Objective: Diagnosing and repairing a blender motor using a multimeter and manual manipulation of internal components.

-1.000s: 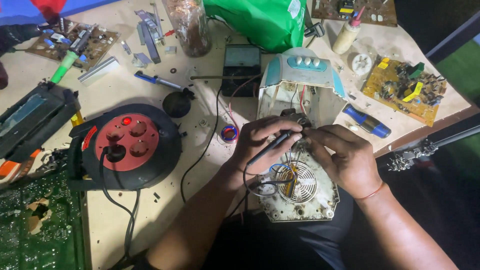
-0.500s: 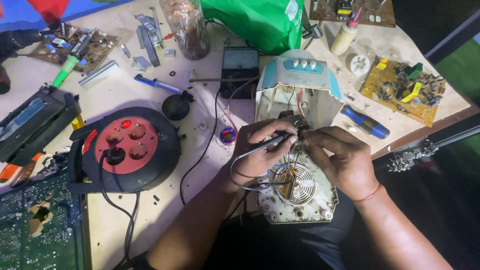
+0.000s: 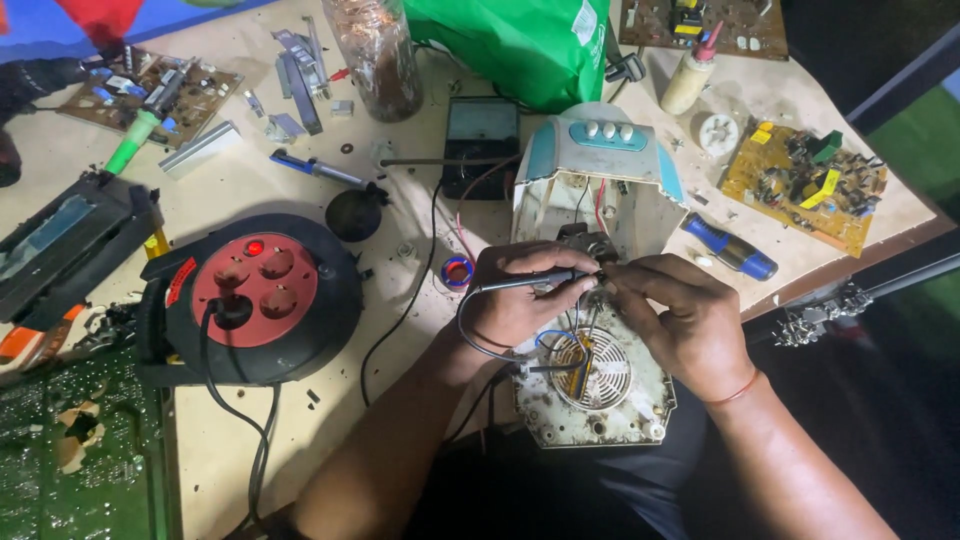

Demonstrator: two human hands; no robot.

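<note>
My left hand (image 3: 515, 300) grips a dark probe (image 3: 535, 281) like a pen, its tip pointing right toward the wires inside an opened white appliance (image 3: 590, 385). My right hand (image 3: 680, 315) pinches something small at the probe's tip, over the appliance's round vented part (image 3: 592, 368); what it holds is hidden by the fingers. The probe's black lead (image 3: 470, 335) loops down under my left wrist. The appliance's upper shell with teal trim and three knobs (image 3: 600, 150) stands just beyond both hands.
A black and red cable reel (image 3: 255, 295) sits at the left with a plug in it. A meter (image 3: 480, 140), a blue screwdriver (image 3: 730, 250), a yellow circuit board (image 3: 800, 185), a green bag (image 3: 520, 45), a jar (image 3: 375, 55) and a green board (image 3: 70, 450) surround the work.
Both hands have stayed over the appliance. The probe has shifted slightly so its tip meets my right fingers; the view has shifted a little.
</note>
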